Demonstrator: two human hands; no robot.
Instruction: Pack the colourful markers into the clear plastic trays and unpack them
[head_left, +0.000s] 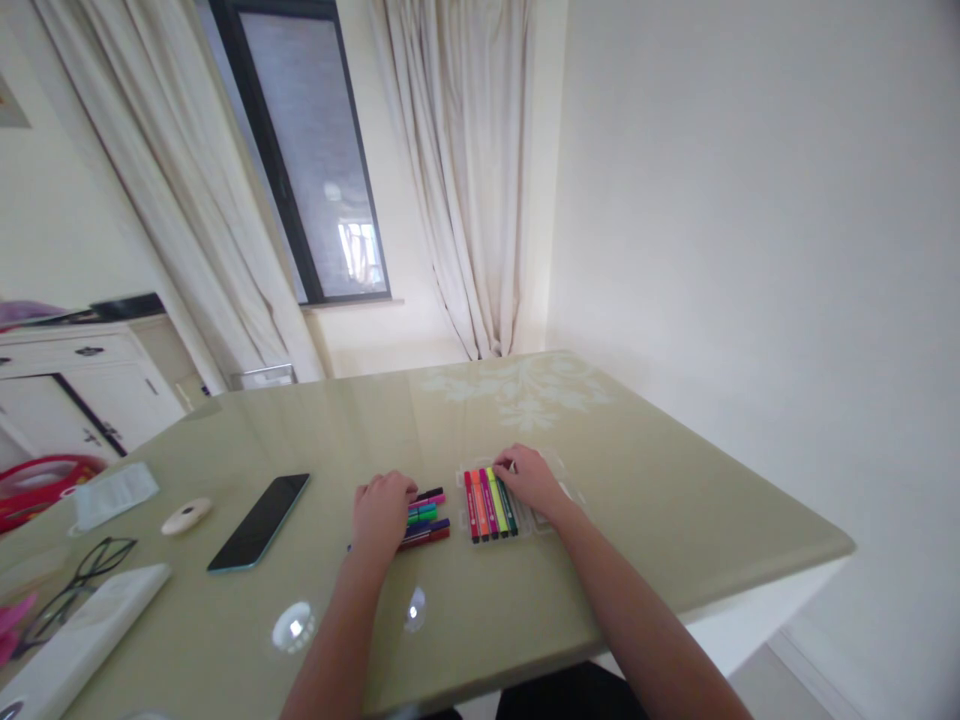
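Note:
Several felt-tip pens [428,514] in black, pink, green, blue and brown lie loose in a small group on the table. My left hand [380,512] rests over their left ends with its fingers bent and closed; what is between them is hidden. To the right, an opened clear plastic case [529,522] holds a row of felt-tip pens [481,505] in red, orange, purple, yellow and dark green, side by side. At the row's upper right end, my right hand [528,477] has its fingertips closed on the top of the dark green pen [511,512].
Left of the loose pens a phone [259,524] lies on the table [660,500]. Beyond it are a pale oval object [187,516], a face mask [116,494], eyeglasses [105,558] and a long white object [86,640]. A wall [765,250] runs along the right side.

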